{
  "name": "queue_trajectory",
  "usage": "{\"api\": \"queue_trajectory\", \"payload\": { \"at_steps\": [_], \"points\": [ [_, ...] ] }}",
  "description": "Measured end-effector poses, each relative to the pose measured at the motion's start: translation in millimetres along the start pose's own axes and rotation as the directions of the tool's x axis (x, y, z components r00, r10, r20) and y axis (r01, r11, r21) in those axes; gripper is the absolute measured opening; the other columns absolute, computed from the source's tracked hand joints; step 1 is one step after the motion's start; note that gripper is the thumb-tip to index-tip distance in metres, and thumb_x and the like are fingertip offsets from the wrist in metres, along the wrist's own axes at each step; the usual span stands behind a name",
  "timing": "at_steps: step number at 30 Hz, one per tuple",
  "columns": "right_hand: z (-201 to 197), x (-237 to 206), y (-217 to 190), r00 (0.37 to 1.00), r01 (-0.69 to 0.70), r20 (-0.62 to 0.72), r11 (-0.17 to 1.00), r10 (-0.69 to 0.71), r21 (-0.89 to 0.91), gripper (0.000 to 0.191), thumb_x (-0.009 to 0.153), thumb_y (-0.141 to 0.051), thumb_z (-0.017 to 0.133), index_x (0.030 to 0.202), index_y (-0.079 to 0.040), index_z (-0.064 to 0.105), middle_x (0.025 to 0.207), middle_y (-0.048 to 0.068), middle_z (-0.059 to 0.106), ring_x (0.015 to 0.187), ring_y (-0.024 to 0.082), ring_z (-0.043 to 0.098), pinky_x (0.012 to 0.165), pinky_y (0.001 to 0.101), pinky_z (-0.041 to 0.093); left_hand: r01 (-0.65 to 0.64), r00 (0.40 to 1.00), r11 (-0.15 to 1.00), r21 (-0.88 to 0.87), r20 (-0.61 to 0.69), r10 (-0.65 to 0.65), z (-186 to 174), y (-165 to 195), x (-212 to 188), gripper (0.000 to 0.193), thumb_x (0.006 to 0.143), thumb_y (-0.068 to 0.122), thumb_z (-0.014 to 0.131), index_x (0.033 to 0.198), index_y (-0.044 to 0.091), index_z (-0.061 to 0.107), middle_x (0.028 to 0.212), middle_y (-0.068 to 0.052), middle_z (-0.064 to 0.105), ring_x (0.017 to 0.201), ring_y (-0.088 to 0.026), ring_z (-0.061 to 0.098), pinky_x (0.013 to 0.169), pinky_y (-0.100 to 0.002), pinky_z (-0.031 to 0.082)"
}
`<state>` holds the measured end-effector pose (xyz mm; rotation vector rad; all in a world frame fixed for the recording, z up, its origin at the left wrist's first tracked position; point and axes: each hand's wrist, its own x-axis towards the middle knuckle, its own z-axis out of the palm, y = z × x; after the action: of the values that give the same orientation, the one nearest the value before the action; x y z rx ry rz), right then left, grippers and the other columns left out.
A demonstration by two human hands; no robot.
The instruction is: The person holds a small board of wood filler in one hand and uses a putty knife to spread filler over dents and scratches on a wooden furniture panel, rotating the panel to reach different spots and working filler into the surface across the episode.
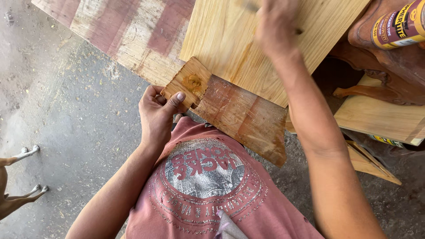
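My left hand [157, 113] grips a small flat scrap of wood [188, 82] that carries a dab of tan putty, thumb pressed on its near corner. My right hand [276, 26] is blurred and reaches over a pale yellow wooden board [230, 48] at the top. Its fingers look closed around a small tool, which I cannot make out. Under the pale board lies a reddish striped board [245, 117] that juts toward my body.
A wider striped red-and-pale plank [128, 33] lies at the upper left. A tube with a yellow label [398, 26] rests on carved dark wood [385, 79] at the right. More pale boards [380, 117] sit below it. An animal's legs [17, 186] stand on the concrete floor [66, 115].
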<state>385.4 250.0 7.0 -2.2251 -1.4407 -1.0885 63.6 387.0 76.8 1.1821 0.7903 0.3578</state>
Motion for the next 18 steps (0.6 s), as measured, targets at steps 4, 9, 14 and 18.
{"api": "queue_trajectory", "payload": {
  "at_steps": [4,9,14,18],
  "points": [
    [-24,-37,-22,0.916,-0.06,0.36,0.826,-0.178,0.561,0.026,0.107,0.006,0.053,0.084,-0.004,0.06,0.07,0.003,0.048,0.059,0.023,0.045,0.061,0.0345,0.043,0.011,1.0,1.0,0.021,-0.009,-0.011,2,5,2,0.031,0.092,0.01,0.076,0.109,-0.003,0.054,0.096,-0.015,0.074,0.086,-0.017,0.075,0.076,-0.031,0.066],
    [-56,-72,23,0.893,-0.314,0.417,0.901,0.172,0.301,0.022,0.105,0.006,0.055,0.115,0.0,0.074,0.09,0.008,0.055,0.071,0.019,0.054,0.059,0.0313,0.043,0.057,0.998,0.992,0.115,-0.036,-0.053,7,10,-3,0.032,0.092,0.01,0.078,0.108,-0.005,0.055,0.092,-0.017,0.073,0.081,-0.018,0.074,0.07,-0.032,0.063],
    [-62,-78,12,0.898,-0.25,0.417,0.943,0.141,0.22,0.019,0.101,-0.004,0.072,0.116,-0.012,0.081,0.093,0.005,0.055,0.091,0.025,0.055,0.07,0.0363,0.049,0.034,0.999,0.995,0.097,-0.014,-0.033,12,19,-2,0.033,0.092,0.011,0.077,0.108,-0.004,0.053,0.093,-0.017,0.075,0.084,-0.019,0.077,0.072,-0.032,0.067],
    [-66,-83,-5,0.911,-0.279,0.376,0.924,0.17,0.26,0.022,0.1,-0.001,0.072,0.118,-0.009,0.082,0.103,0.006,0.055,0.1,0.025,0.052,0.084,0.0381,0.05,0.037,0.999,0.996,0.081,-0.011,-0.036,12,19,-2,0.032,0.092,0.011,0.077,0.107,-0.004,0.052,0.095,-0.018,0.074,0.085,-0.019,0.076,0.074,-0.033,0.068]
  ]
}}
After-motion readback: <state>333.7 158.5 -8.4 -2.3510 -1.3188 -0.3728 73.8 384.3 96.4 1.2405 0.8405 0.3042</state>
